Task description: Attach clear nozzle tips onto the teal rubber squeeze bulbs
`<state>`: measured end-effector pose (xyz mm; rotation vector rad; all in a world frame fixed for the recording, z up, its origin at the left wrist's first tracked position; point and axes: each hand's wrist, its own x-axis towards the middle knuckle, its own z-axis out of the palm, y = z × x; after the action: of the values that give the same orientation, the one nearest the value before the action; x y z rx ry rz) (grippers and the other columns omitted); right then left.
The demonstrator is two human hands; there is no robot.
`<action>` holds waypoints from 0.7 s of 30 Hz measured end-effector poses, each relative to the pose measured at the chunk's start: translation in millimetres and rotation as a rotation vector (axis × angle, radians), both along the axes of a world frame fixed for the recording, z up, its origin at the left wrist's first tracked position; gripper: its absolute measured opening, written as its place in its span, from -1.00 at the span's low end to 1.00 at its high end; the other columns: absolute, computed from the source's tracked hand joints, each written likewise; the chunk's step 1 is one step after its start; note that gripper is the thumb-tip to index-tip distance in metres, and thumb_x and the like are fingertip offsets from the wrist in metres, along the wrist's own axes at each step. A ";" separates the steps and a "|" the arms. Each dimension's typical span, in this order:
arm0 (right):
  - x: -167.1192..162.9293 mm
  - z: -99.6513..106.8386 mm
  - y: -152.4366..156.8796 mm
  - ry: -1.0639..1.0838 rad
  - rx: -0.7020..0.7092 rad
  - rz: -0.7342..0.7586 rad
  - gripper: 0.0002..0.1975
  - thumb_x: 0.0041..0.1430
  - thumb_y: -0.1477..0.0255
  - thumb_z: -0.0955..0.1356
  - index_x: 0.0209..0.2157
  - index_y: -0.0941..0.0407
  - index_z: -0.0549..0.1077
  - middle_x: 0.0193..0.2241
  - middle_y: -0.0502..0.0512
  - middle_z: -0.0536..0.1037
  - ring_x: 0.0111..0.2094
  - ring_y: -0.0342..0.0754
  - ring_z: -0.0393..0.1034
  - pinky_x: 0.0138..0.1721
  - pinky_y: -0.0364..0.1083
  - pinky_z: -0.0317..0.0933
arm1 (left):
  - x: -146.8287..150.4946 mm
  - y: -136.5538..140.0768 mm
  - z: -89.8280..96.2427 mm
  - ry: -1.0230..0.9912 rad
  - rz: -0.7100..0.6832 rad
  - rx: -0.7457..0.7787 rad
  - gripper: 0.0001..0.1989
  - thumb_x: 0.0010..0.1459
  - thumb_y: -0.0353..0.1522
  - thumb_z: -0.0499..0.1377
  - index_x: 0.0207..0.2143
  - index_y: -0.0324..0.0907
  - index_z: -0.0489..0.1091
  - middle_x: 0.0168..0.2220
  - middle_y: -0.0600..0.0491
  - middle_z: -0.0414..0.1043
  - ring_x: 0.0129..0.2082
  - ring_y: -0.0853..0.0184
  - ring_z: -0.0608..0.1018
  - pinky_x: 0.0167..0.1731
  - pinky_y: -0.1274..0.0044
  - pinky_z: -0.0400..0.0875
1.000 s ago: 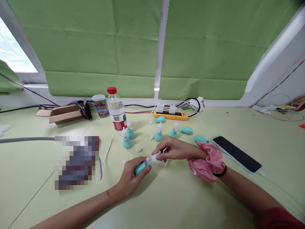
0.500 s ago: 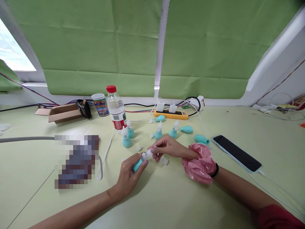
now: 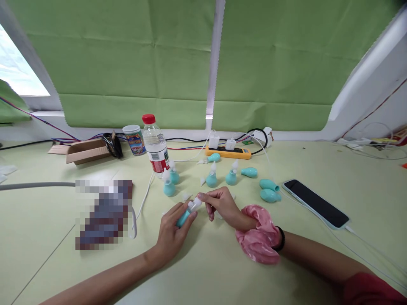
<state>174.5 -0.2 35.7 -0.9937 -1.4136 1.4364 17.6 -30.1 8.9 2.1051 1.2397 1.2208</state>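
My left hand [image 3: 174, 228] is closed around the teal bulb of a nasal aspirator [image 3: 183, 218], which points up and to the right. A clear plastic piece [image 3: 196, 204] sits at the bulb's mouth. My right hand [image 3: 222, 205] has its thumb and forefinger at the outer end of that clear piece, with the other fingers curled. Beyond my hands stand several teal aspirators with clear tips, among them one aspirator [image 3: 211, 178] and another aspirator [image 3: 232, 174]. A small clear tip [image 3: 187, 196] lies just behind my left hand. Other clear parts are partly hidden by my right hand.
Loose teal bulbs [image 3: 269, 195] lie to the right, near a phone [image 3: 316, 203] on a cable. A water bottle [image 3: 155, 148], a can [image 3: 134, 140], an open cardboard box [image 3: 87, 151] and an orange power strip [image 3: 228, 152] stand behind. A blurred item [image 3: 104, 218] lies left.
My right wrist has come down and nearer, and a second loose teal bulb is uncovered. The fingers have shifted slightly along the clear piece to its end. My left hand keeps its hold.
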 end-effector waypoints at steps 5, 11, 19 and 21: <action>-5.8 -5.2 -8.0 0.002 0.073 -0.115 -0.59 -0.02 0.21 0.28 -0.73 0.22 0.35 -0.89 -0.13 0.14 -0.84 -0.32 -0.02 -0.79 -0.26 -0.08 | 0.2 0.0 -0.9 0.003 -0.002 0.000 -0.84 0.07 -0.34 0.03 -0.36 -0.24 0.33 -0.49 0.05 0.29 -0.49 0.41 0.34 -0.48 0.61 0.24; -2.5 1.6 -4.5 -0.103 0.156 -0.086 -0.63 -0.03 0.20 0.29 -0.65 0.22 0.40 -0.87 -0.12 0.14 -0.81 -0.31 -0.03 -0.78 -0.25 -0.08 | 0.4 5.2 -0.8 -0.017 0.006 0.012 -0.82 0.05 -0.31 0.05 -0.34 -0.22 0.34 -0.45 0.04 0.34 -0.44 0.37 0.38 -0.42 0.58 0.28; 15.7 39.4 -7.1 -0.330 0.496 -0.245 -0.66 0.00 0.22 0.26 -0.62 0.20 0.42 -0.77 -0.04 0.24 -0.71 -0.25 0.06 -0.68 -0.23 0.00 | -3.2 1.0 10.6 -0.001 -0.142 -0.025 -0.71 0.11 -0.34 -0.03 -0.09 -0.17 0.19 -0.10 -0.07 0.21 -0.09 0.26 0.29 -0.12 0.43 0.21; 28.6 52.9 -2.2 -0.449 0.685 -0.318 -0.67 0.01 0.27 0.26 -0.67 0.20 0.39 -0.75 -0.02 0.26 -0.69 -0.24 0.07 -0.63 -0.21 0.01 | -2.9 1.0 10.4 0.021 -0.136 -0.024 -0.72 0.12 -0.35 -0.06 -0.09 -0.15 0.18 -0.07 -0.08 0.17 -0.04 0.24 0.25 -0.08 0.39 0.18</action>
<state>203.0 -2.4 88.7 -1.0445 -1.7911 0.4386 14.7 -29.1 19.2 2.1514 1.0953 1.1219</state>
